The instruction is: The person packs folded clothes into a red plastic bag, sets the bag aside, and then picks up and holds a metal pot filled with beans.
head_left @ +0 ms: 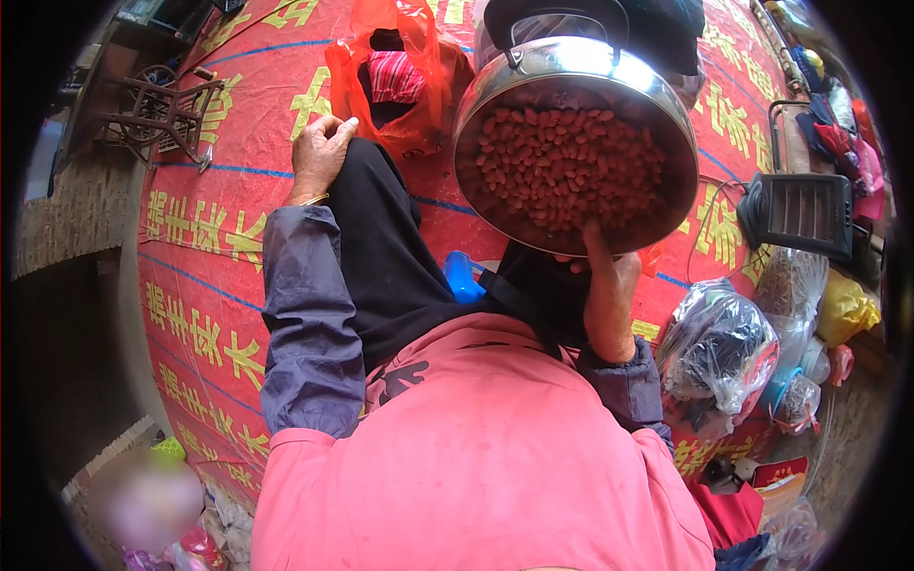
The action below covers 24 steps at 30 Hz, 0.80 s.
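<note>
A round steel pot (464, 157) holds a heap of small reddish oval pieces (571, 167), which look like peanuts. At its near rim is my right hand (609, 284), gripping the edge with the thumb inside and the fingers below. The pot is tilted toward me. My left hand (322, 150) rests on my left knee with its fingers bent over and the thumb apart, holding nothing visible. Just beyond that knee stands a red plastic bag (433, 95) with a pink checked cloth (395, 76) inside.
Red sheeting with yellow characters (205, 285) covers the floor. A blue plastic object (463, 278) lies between my legs. To the right are a black heater-like device (807, 211), a clear bag (724, 347) and a yellow bag (847, 306). A wooden chair (167, 107) stands at the upper left.
</note>
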### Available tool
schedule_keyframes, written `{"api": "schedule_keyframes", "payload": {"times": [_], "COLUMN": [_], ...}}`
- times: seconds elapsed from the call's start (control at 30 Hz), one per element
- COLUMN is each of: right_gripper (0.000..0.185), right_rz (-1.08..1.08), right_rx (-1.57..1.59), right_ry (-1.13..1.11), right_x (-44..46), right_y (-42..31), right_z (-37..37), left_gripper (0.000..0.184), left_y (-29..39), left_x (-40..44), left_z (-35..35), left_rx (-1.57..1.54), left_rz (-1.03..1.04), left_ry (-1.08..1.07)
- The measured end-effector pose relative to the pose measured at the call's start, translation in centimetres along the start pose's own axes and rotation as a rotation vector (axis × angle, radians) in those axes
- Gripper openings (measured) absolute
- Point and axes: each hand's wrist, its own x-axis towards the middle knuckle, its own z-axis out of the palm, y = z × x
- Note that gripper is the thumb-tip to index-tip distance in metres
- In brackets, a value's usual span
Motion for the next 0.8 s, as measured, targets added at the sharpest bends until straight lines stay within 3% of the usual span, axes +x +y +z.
{"api": "schedule_keyframes", "payload": {"times": [0.8], "right_gripper": [0.045], "right_rz": [0.018], "right_rx": [0.009], "right_ry": [-0.052], "right_x": [-0.23], "right_y": [0.16], "right_z": [-0.13], "left_gripper": [0.035], "left_y": [-0.41], "left_x": [0.01], "left_z": [0.03], "left_rx": [-0.007], "left_rz": [-0.008], "left_ry": [0.013]}}
